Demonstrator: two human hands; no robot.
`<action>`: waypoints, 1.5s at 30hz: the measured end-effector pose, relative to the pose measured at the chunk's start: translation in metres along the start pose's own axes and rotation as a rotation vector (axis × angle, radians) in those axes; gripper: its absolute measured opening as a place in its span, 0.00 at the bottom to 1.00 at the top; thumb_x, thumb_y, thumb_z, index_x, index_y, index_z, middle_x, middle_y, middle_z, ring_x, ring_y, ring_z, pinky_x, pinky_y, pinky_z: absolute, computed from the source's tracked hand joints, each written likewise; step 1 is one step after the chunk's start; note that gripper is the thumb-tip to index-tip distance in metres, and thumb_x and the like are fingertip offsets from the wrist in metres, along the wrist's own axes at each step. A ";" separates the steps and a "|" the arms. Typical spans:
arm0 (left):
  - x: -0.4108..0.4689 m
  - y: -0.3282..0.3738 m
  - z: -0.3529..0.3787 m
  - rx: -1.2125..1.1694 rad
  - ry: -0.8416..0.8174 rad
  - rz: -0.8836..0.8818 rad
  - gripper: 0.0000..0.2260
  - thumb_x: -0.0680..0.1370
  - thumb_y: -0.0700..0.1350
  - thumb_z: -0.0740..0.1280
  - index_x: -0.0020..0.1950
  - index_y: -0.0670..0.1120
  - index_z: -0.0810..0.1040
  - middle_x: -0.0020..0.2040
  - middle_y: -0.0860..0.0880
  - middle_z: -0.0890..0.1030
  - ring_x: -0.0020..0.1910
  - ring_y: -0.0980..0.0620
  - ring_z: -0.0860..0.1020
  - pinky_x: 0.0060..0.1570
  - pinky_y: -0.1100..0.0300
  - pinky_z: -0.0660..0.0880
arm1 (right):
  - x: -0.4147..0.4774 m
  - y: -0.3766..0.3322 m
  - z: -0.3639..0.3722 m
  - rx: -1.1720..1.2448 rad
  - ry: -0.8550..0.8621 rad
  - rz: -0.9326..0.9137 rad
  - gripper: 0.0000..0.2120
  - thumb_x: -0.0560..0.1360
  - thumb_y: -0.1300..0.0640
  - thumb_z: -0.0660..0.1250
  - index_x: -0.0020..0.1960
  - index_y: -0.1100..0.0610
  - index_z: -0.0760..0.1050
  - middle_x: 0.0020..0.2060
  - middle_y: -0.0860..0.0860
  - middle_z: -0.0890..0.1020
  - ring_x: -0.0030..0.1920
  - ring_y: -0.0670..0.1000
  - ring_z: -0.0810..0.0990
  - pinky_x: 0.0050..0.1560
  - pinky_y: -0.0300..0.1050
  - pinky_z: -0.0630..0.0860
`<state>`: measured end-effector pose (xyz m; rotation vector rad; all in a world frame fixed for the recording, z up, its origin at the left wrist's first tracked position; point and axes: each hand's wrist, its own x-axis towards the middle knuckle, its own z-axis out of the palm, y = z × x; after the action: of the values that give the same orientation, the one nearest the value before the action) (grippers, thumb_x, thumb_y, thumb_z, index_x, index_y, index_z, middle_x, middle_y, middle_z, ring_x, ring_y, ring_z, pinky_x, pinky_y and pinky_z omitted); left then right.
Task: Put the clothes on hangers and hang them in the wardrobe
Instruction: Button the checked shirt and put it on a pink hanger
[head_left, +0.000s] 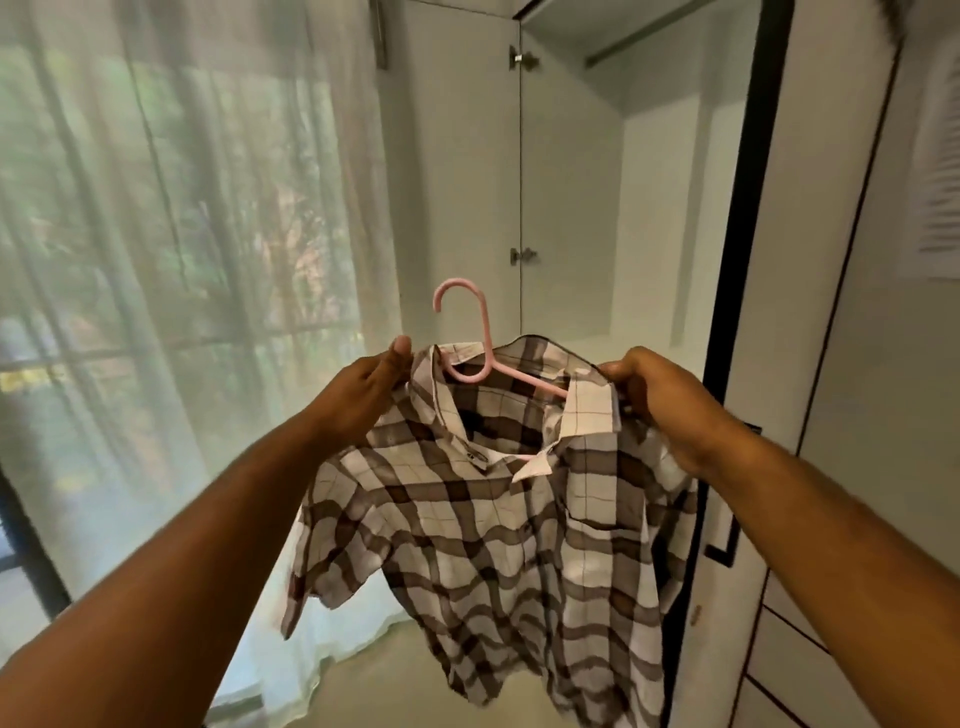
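Note:
A brown-and-white plaid shirt (498, 525) hangs on a pink hanger (480, 338) in front of me, the hook sticking up out of the collar. My left hand (363, 389) grips the shirt's left shoulder, thumb up at the collar edge. My right hand (660, 400) grips the right shoulder beside the collar. The open wardrobe (571, 208) stands behind the shirt, with its rail (649, 36) high up at the top.
The wardrobe's open door (457, 156) stands to the left of the compartment. A shut dark-framed door with a handle (724, 545) is on the right. Sheer white curtains (182, 260) cover a window on the left and reach the floor.

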<state>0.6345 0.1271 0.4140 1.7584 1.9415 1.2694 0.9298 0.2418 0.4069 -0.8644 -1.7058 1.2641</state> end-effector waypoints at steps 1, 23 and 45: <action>0.005 -0.002 0.002 -0.026 -0.013 0.009 0.32 0.81 0.68 0.49 0.67 0.48 0.80 0.64 0.48 0.82 0.64 0.50 0.78 0.67 0.52 0.71 | 0.001 0.000 -0.003 -0.022 0.000 -0.009 0.18 0.79 0.52 0.56 0.50 0.58 0.83 0.43 0.53 0.84 0.45 0.53 0.77 0.48 0.48 0.70; 0.103 -0.030 0.059 -0.018 0.161 0.104 0.20 0.81 0.60 0.60 0.57 0.47 0.83 0.47 0.48 0.84 0.46 0.49 0.80 0.46 0.53 0.76 | 0.096 0.020 0.025 -0.842 0.131 -0.301 0.18 0.72 0.29 0.65 0.53 0.39 0.80 0.51 0.42 0.76 0.56 0.45 0.72 0.57 0.49 0.71; 0.441 -0.152 0.110 -0.103 -0.049 0.323 0.25 0.82 0.65 0.53 0.44 0.53 0.85 0.37 0.56 0.80 0.35 0.56 0.76 0.38 0.60 0.69 | 0.420 0.090 0.078 -0.930 0.047 -0.246 0.08 0.75 0.45 0.74 0.51 0.45 0.87 0.44 0.42 0.81 0.48 0.46 0.78 0.55 0.53 0.77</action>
<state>0.4913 0.5839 0.4019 2.0873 1.5790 1.3809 0.6862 0.6037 0.3975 -1.1225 -2.2912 0.2285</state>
